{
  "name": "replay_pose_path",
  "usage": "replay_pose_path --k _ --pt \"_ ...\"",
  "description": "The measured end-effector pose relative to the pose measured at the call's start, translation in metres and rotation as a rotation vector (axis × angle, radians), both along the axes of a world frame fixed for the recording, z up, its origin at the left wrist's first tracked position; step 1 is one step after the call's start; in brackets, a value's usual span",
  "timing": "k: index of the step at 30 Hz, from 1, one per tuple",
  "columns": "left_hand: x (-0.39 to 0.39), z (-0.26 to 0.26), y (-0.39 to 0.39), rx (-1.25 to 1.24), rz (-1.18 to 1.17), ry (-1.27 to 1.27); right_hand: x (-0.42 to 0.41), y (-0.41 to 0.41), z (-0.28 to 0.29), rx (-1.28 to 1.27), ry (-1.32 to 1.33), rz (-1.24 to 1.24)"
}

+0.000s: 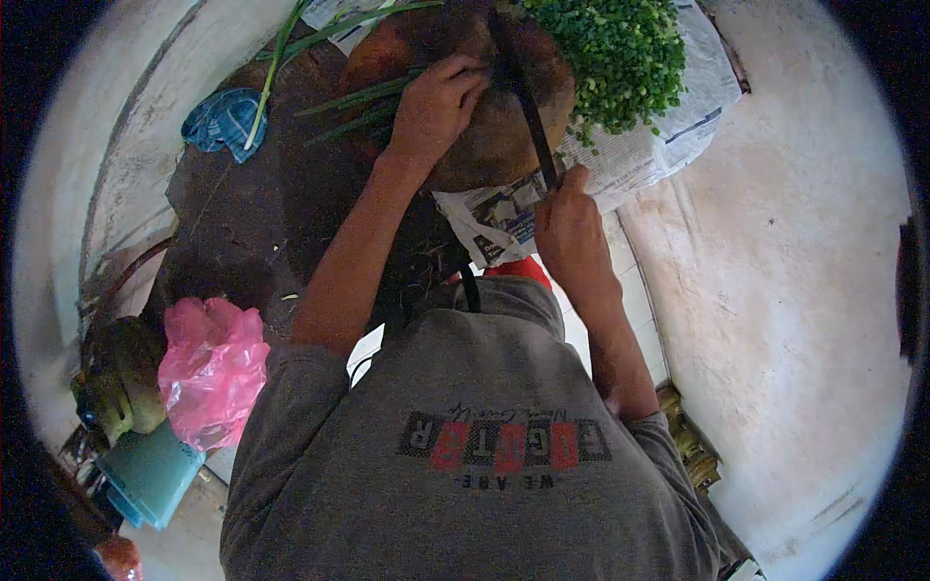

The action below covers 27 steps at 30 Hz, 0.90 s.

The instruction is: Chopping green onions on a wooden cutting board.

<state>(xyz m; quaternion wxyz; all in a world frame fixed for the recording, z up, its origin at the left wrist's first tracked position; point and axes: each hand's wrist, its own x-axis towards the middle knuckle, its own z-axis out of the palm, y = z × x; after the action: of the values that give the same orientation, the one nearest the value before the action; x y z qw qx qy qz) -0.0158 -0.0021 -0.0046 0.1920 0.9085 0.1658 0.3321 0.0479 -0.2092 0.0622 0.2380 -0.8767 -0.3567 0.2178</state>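
Note:
A round wooden chopping block (483,156) lies before me. My left hand (441,105) rests over it with bent fingers, holding a bunch of spring onion stalks (356,98) whose long green ends stick out to the left. In my right hand (574,225) is the handle of a long, dark-bladed knife (534,131). The blade slants up and left across the block, its far end close to my left fingertips and dim in shadow. A large heap of chopped spring onion (625,58) sits beside the block, on newspaper (668,152).
Blue denim cloth (224,122) lies at the upper left under a loose spring onion stalk (265,98). Root trimmings (429,269) are strewn over the dark surface near my body. A pink plastic bag (213,370) and a teal plastic container (156,468) are at my left. A pale wall (785,254) stands right.

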Motion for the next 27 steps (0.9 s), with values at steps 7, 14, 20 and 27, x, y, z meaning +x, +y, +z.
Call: replay_pose_path --k 7,14,20,27 --pt "0.001 -0.001 0.003 -0.013 -0.003 -0.016 0.009 0.013 -0.007 0.030 0.030 0.013" --pt "0.003 0.004 0.004 0.019 0.004 -0.011 0.012 0.011 -0.017 0.052 0.013 0.020" --pt "0.003 0.001 0.002 0.009 0.034 -0.006 0.009 0.003 -0.019 0.135 -0.089 0.048" --pt "0.000 0.014 -0.003 -0.087 0.041 0.010 0.001 -0.034 -0.005 -0.177 -0.021 0.040"
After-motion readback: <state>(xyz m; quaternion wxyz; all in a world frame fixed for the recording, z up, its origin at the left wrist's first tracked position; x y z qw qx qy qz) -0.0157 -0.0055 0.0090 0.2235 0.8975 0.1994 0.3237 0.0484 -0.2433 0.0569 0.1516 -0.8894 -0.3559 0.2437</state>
